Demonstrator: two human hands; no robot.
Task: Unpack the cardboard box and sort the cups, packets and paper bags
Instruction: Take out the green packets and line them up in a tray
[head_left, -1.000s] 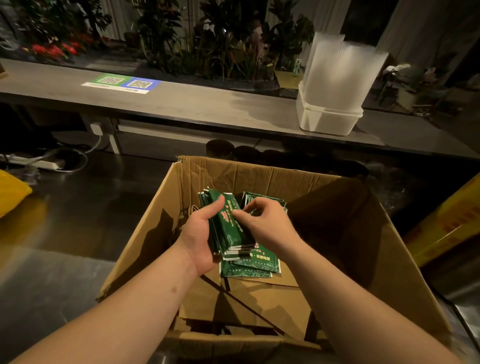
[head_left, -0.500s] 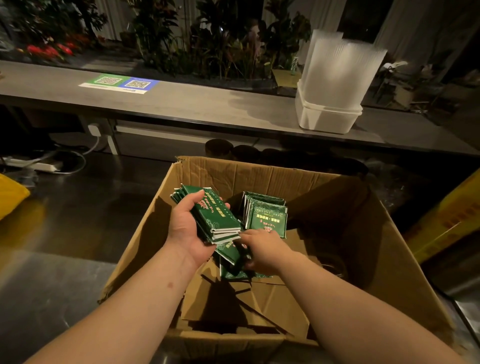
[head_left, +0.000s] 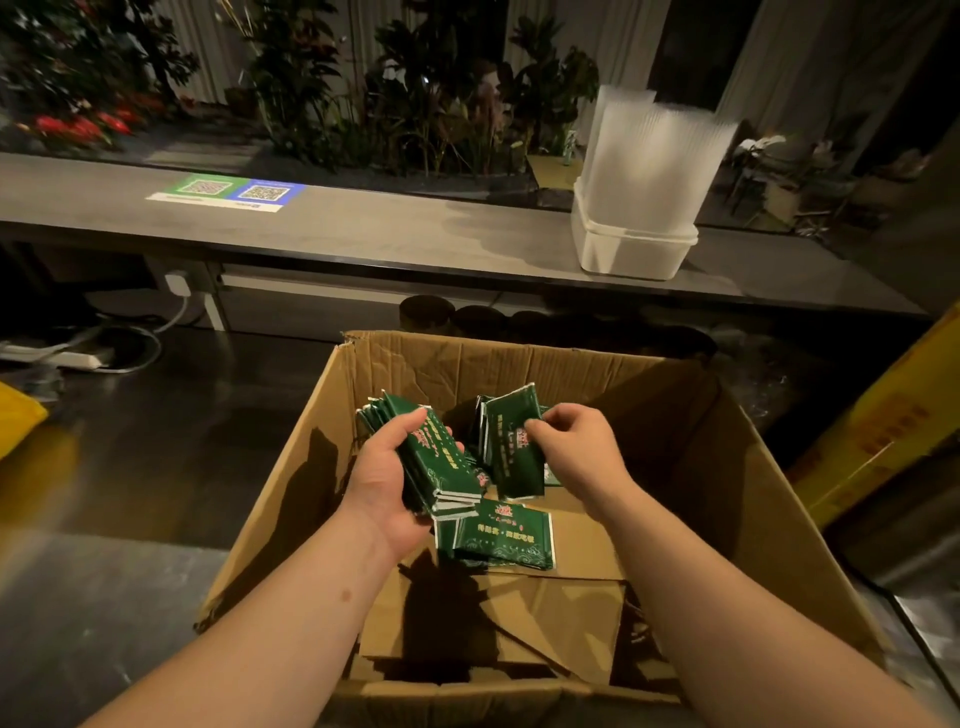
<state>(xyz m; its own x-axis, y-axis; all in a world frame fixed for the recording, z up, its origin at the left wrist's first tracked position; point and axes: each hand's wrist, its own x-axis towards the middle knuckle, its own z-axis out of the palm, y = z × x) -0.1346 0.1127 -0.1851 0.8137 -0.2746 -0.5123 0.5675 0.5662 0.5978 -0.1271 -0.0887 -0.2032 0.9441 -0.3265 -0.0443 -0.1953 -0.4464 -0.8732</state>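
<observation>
An open cardboard box (head_left: 691, 415) stands in front of me on a dark steel counter. Inside it, my left hand (head_left: 387, 480) grips a thick stack of green packets (head_left: 439, 462). My right hand (head_left: 576, 447) pinches a few more green packets (head_left: 511, 452) just to the right of that stack, lifted above the box floor. One loose green packet (head_left: 501, 535) lies flat below both hands on brown paper bags (head_left: 519, 623) that cover the bottom of the box.
A raised grey shelf (head_left: 389, 234) runs across the back, with a white tub of stacked clear cups (head_left: 649, 176) at its right and a QR-code sign (head_left: 228, 192) at its left. A yellow carton (head_left: 883, 431) stands right of the box. Cables and a power strip (head_left: 67, 356) lie far left.
My right hand reached down into the box, took up a few more packets and raised them beside the stack. My left hand stayed put with its stack.
</observation>
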